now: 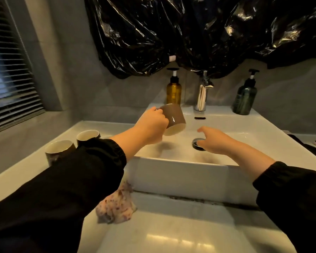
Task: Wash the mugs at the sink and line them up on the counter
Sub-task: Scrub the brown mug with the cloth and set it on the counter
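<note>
Currently the left grip (151, 125) holds a glossy brown ceramic mug (174, 117), tilted mouth-down over the white rectangular sink (171, 167). The right grip (213, 141) hovers with loose, empty fingers above the round drain (196, 144). Two dark cream-lined mugs (59, 152) stand on the white desk (153, 225).

left hand (150, 125) grips tilted mug (174, 118), seemingly over sink (171, 172)

mug (173, 119): brown, cream inside
sink (181, 172): white
left bottle (173, 92): amber
right bottle (244, 99): dark green
cloth (117, 207): pink, purple-speckled
sleeves (71, 179): black
</note>
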`<state>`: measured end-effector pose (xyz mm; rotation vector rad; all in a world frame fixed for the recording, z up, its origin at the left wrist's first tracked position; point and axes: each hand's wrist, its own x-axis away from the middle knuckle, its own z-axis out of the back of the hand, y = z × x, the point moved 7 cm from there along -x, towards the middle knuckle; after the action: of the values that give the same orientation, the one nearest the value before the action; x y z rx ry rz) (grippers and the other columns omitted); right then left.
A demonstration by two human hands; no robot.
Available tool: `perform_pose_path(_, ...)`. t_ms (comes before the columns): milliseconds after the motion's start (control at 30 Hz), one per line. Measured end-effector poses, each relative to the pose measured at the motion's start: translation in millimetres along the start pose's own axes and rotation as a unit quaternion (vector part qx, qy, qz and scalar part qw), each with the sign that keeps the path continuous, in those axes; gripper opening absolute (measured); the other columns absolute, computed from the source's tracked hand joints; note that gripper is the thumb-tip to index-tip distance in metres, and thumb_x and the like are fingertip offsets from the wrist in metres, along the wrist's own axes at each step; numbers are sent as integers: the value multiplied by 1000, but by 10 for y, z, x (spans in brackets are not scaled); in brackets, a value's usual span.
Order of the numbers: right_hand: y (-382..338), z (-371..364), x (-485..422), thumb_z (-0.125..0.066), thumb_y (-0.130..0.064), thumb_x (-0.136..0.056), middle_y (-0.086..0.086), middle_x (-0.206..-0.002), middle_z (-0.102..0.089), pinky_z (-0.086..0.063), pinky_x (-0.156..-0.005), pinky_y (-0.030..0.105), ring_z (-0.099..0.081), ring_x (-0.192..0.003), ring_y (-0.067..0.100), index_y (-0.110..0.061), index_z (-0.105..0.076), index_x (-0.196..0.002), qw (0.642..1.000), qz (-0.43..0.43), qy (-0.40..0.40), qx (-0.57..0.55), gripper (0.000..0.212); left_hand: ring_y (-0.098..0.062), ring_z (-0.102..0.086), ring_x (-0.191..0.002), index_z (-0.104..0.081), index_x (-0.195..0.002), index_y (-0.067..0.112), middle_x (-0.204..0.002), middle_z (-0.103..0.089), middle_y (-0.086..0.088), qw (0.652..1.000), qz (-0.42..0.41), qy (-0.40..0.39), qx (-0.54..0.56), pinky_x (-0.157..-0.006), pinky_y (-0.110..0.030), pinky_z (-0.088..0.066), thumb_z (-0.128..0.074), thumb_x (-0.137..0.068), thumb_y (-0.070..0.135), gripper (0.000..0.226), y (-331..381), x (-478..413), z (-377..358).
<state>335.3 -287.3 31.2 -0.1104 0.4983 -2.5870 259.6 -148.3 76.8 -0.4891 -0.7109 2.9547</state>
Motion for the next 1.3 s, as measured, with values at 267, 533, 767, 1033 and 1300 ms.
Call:
perform_pose_path(267, -1307, -159, 853, -55, -26, -93, 7, -149, -38, -26, -111, 32, -33, -136, 24, -16, -46, -137, 943, 300, 126, 71, 45, -19, -65, -82, -54, -70, 14, -46, -63, 3, 631, 435, 71, 639, -67, -32, -54, -49, -96, 26, 29, -1071, 715, -37)
perform_pose_path(533, -2103, -1473, 1278, -53, -25, -93, 13, -149, -33, -33, -106, 36, -36, -133, 30, -10, -37, -141, 869, 461, -67, 168, 53, -15, -63, -84, -50, -78, 14, -75, -68, -3, 584, 450, 115, 666, -73, -34, -48, -43, -100, 27, 27, -1428, 1482, 136)
perform_pose_path(767, -2087, -1675, 1165, -50, -23, -97, 15, -113, -56, -36, -74, 29, -54, -98, 30, -5, -58, -112, 909, 386, -111, 115, 25, -18, -62, -86, -50, -77, 15, -77, -68, -4, 556, 436, 120, 698, -82, -39, -50, -42, -100, 29, 28, -1257, 1606, 146)
perform_pose_path(1033, -1646, -202, 1359, -61, -24, -86, -2, -95, -55, -46, -75, 26, -52, -85, 15, -14, -62, -99, 923, 371, 93, -39, 17, -16, -57, -71, -46, -72, 17, -67, -61, -1, 540, 395, 91, 737, -77, -36, -51, -43, -99, 36, 33, -896, 1144, 135)
perform_pose_path(1300, -199, 551, 527, -47, -16, -96, 6, -87, -62, -39, -55, 21, -51, -69, 7, -14, -59, -91, 939, 80, 202, -267, 14, -15, -49, -60, -47, -71, 17, -59, -46, 0, 543, 353, 3, 762, -73, -37, -53, -45, -98, 36, 33, -327, 357, 31)
